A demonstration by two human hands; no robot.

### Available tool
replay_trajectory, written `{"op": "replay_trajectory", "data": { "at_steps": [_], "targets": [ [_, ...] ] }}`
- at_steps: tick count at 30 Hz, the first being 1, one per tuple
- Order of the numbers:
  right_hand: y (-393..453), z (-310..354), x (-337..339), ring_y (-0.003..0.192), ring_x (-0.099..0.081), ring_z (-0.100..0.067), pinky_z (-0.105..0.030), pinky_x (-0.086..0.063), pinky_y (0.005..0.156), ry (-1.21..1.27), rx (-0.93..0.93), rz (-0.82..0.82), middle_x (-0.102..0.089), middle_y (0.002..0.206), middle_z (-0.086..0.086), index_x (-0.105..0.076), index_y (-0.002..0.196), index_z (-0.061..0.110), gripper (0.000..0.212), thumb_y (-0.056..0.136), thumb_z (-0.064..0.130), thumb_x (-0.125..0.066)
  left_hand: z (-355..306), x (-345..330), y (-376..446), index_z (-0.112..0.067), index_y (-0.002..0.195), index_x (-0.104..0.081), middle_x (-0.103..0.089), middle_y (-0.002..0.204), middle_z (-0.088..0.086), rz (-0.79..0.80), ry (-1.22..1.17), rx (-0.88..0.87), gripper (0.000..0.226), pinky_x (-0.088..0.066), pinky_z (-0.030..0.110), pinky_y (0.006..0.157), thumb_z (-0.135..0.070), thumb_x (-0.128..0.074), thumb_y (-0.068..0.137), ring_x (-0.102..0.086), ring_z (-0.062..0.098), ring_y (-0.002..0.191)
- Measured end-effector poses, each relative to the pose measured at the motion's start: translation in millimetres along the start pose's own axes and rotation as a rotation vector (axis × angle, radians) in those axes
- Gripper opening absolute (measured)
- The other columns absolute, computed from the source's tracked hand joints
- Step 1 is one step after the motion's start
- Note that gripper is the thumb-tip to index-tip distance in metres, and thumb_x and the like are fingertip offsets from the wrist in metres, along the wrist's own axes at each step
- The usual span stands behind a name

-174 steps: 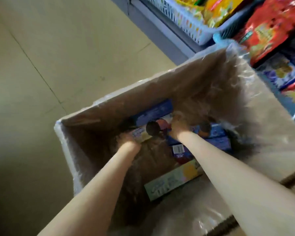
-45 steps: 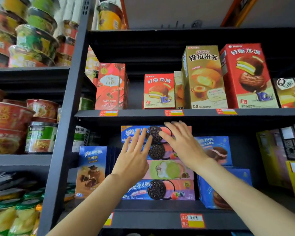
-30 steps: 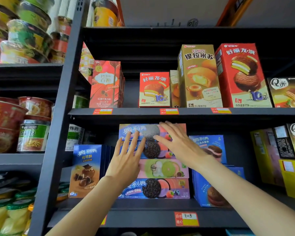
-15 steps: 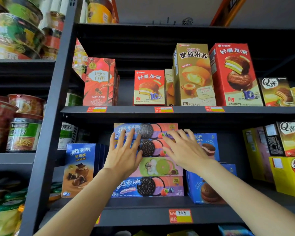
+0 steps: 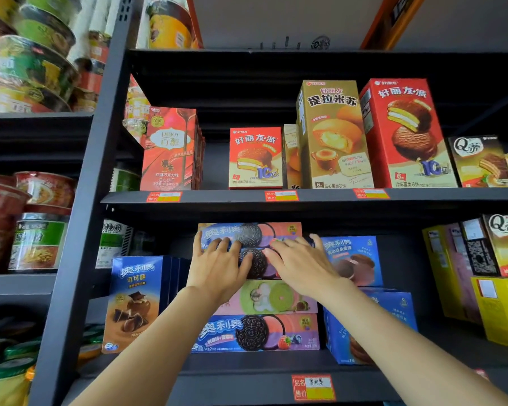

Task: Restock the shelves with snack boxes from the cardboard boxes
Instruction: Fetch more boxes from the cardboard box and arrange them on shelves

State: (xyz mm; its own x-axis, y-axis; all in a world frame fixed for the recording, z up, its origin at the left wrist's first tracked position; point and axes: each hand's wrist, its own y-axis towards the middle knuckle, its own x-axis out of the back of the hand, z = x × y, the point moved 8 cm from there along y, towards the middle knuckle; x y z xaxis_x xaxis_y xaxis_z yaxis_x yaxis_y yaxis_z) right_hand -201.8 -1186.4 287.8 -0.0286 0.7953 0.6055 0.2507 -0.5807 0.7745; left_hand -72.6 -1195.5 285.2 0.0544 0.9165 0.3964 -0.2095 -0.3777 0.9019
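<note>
Currently, four Oreo boxes (image 5: 255, 332) lie stacked flat on the lower shelf (image 5: 241, 373). Left hand (image 5: 217, 268) and right hand (image 5: 301, 263), fingers extended, press flat on the upper two boxes. Blue boxes (image 5: 354, 259) stand just beside.

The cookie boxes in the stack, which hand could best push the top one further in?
Probably the left hand. Its straight fingers already reach onto the top cookie box, while the right hand lies lower, mostly over the second box at the stack's right side, beside the blue box.
</note>
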Motion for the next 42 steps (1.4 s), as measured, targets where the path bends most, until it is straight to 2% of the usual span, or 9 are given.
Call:
{"op": "replay_trajectory", "data": {
  "at_steps": [5, 13, 22, 25, 28, 31, 33, 37, 42],
  "targets": [
    [5.5, 1.6, -0.3, 0.130, -0.038, -0.018, -0.049, -0.007, 0.113, 0.074, -0.023, 0.007, -0.053, 0.134, 0.003, -0.052, 0.126, 0.021, 0.048, 0.100, 0.043, -0.019, -1.7, 1.9, 8.1, -0.022, 0.112, -0.056, -0.063, 0.117, -0.001, 0.049, -0.035, 0.020, 0.089, 0.001, 0.046, 0.115, -0.056, 0.015, 0.072, -0.048, 0.014, 0.122],
    [17.9, 9.4, -4.0, 0.120, -0.050, -0.020, -0.052, -0.009, 0.110, 0.078, -0.037, -0.012, -0.059, 0.127, 0.001, -0.058, 0.118, 0.018, 0.053, 0.100, 0.041, -0.013, -3.8, -3.4, 13.7, -0.021, 0.121, -0.053, -0.060, 0.123, 0.000, 0.171, -0.041, 0.049, 0.057, 0.000, 0.049, 0.116, -0.051, -0.012, 0.096, -0.044, 0.018, 0.127],
    [24.0, 7.1, -8.0, 0.110, -0.052, -0.030, -0.058, -0.012, 0.108, 0.120, -0.109, 0.087, -0.060, 0.118, -0.010, -0.048, 0.130, 0.020, 0.047, 0.101, 0.030, -0.013, -3.8, -11.1, 19.5, -0.021, 0.126, -0.051, -0.056, 0.129, -0.001, 0.240, -0.073, 0.097, 0.054, -0.001, 0.051, 0.114, -0.049, -0.015, 0.097, -0.041, 0.021, 0.129],
    [18.7, 10.8, 1.2, 0.111, -0.053, -0.028, -0.055, -0.012, 0.109, 0.125, -0.106, 0.001, -0.062, 0.115, -0.009, -0.053, 0.126, 0.018, 0.046, 0.102, 0.029, -0.016, -3.8, -2.3, 12.9, -0.020, 0.123, -0.055, -0.055, 0.131, 0.000, 0.107, -0.108, 0.099, 0.051, -0.005, 0.048, 0.114, -0.045, -0.018, 0.097, -0.043, 0.020, 0.128],
    [0.7, 34.6, 29.7, 0.098, -0.059, -0.026, -0.042, -0.022, 0.104, 0.130, -0.032, -0.324, -0.070, 0.090, -0.009, -0.066, 0.092, 0.013, 0.048, 0.100, 0.028, -0.022, 0.7, 24.3, -12.2, -0.015, 0.098, -0.067, -0.067, 0.107, 0.005, -0.186, -0.078, 0.001, 0.045, -0.024, 0.042, 0.105, -0.036, -0.028, 0.088, -0.062, 0.024, 0.101],
    [-35.9, 76.9, 57.9, 0.077, -0.060, -0.028, -0.038, -0.029, 0.081, 0.270, 0.070, -0.694, -0.064, 0.062, -0.003, -0.062, 0.060, 0.013, 0.042, 0.090, 0.022, -0.034, 17.2, 49.1, -56.3, -0.014, 0.093, -0.065, -0.064, 0.105, 0.004, -0.335, -0.112, -0.127, 0.032, -0.030, 0.037, 0.094, -0.028, -0.038, 0.082, -0.060, 0.025, 0.093],
    [-54.3, 120.2, 60.5, 0.075, -0.055, -0.027, -0.037, -0.031, 0.078, 0.479, 0.153, -0.718, -0.060, 0.061, -0.001, -0.058, 0.060, 0.011, 0.040, 0.090, 0.022, -0.034, 44.8, 70.5, -91.9, -0.013, 0.099, -0.062, -0.060, 0.109, 0.004, -0.391, -0.184, -0.118, 0.028, -0.029, 0.035, 0.092, -0.024, -0.041, 0.084, -0.051, 0.020, 0.098],
    [-105.2, 243.7, 42.8, 0.078, -0.049, -0.020, -0.037, -0.038, 0.076, 0.926, 0.256, -0.588, -0.060, 0.070, -0.001, -0.061, 0.071, 0.004, 0.038, 0.092, 0.020, -0.034, 133.4, 99.4, -197.8, -0.006, 0.095, -0.056, -0.057, 0.108, 0.009, -0.390, -0.262, 0.073, 0.019, -0.027, 0.031, 0.084, -0.019, -0.047, 0.085, -0.041, 0.018, 0.094],
    [-240.9, 455.3, -56.8, 0.094, -0.054, -0.027, -0.037, -0.044, 0.084, 1.195, 0.376, -0.205, -0.060, 0.096, -0.016, -0.062, 0.092, -0.003, 0.020, 0.088, 0.006, -0.044, 248.1, 86.6, -421.9, -0.002, 0.097, -0.055, -0.058, 0.103, 0.017, -0.039, -0.216, 0.218, 0.029, -0.028, 0.034, 0.081, -0.025, -0.042, 0.085, -0.038, 0.022, 0.092]
  ]
}}
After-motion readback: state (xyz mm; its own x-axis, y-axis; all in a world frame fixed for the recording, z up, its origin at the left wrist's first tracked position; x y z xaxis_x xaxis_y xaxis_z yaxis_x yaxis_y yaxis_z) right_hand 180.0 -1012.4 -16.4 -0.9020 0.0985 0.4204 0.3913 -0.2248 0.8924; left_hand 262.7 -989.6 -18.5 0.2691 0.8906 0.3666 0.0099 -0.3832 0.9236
